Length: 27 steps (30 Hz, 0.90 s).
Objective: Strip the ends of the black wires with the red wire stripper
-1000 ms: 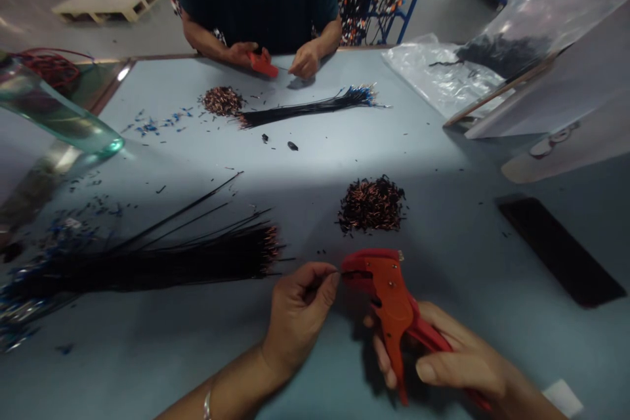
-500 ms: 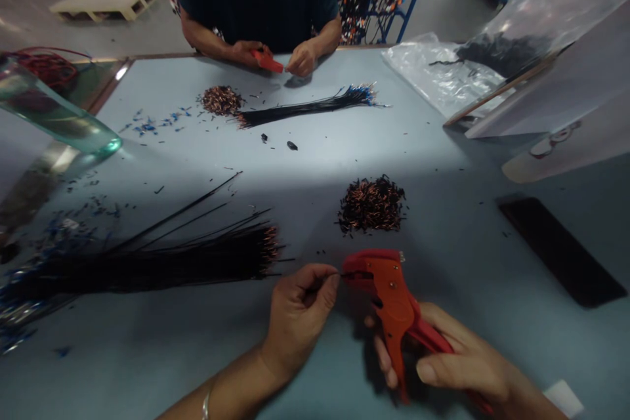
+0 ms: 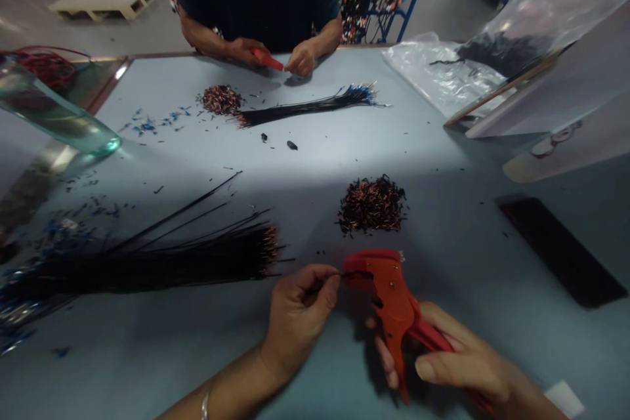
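As the table (image 3: pixel 147 341) spreads beneath, the black bundle (image 3: pixel 172 266) lies left, the red stripper (image 3: pixel 394 295) sits wrapped in the right hand (image 3: pixel 462 361), scraps (image 3: pixel 371 207) heap beyond its head, and the left hand (image 3: pixel 298 325) pinches a thin wire (image 3: pixel 341 274) just at the stripper's mouth!

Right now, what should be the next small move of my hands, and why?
Probably squeeze the red-and-orange tool with the right hand: its handles stand apart, and the dark wire pinched in the left hand seems to reach into the tool.
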Each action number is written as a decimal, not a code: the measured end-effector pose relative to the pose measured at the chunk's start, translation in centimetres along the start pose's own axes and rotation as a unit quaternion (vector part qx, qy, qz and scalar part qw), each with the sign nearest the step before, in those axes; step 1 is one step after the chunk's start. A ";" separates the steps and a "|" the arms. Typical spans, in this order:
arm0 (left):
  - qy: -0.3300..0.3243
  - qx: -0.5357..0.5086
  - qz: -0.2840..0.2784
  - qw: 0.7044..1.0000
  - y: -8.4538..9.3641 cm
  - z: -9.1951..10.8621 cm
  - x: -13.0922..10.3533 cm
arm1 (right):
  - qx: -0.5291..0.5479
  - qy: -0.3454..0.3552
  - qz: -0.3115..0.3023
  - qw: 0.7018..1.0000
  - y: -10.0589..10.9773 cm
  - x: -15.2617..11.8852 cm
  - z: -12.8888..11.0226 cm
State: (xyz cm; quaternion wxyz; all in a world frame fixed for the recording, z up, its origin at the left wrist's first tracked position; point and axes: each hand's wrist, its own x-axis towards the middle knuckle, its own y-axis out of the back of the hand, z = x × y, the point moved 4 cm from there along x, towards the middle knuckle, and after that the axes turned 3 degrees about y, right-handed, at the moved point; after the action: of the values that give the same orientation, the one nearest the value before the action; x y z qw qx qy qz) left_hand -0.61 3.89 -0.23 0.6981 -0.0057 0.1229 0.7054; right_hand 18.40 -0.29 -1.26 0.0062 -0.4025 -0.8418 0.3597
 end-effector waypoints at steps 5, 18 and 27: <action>-0.005 0.003 -0.001 1.000 -0.1 0.1 0.1 | -0.015 0.005 -0.015 1.000 0.1 -0.1 -0.1; 0.002 0.005 -0.017 1.000 -0.1 -0.2 0.0 | -0.046 -0.005 0.039 0.998 0.0 -0.5 0.6; 0.004 0.000 -0.018 1.000 -0.1 -0.2 0.0 | -0.051 -0.014 0.059 0.997 0.0 -0.4 0.6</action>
State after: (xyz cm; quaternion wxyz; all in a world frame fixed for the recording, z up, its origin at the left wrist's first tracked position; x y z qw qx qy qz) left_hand -0.51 3.87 -0.43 0.7105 -0.0108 0.1254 0.6924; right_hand 18.53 -0.92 -1.55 -0.0471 -0.4460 -0.8340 0.3214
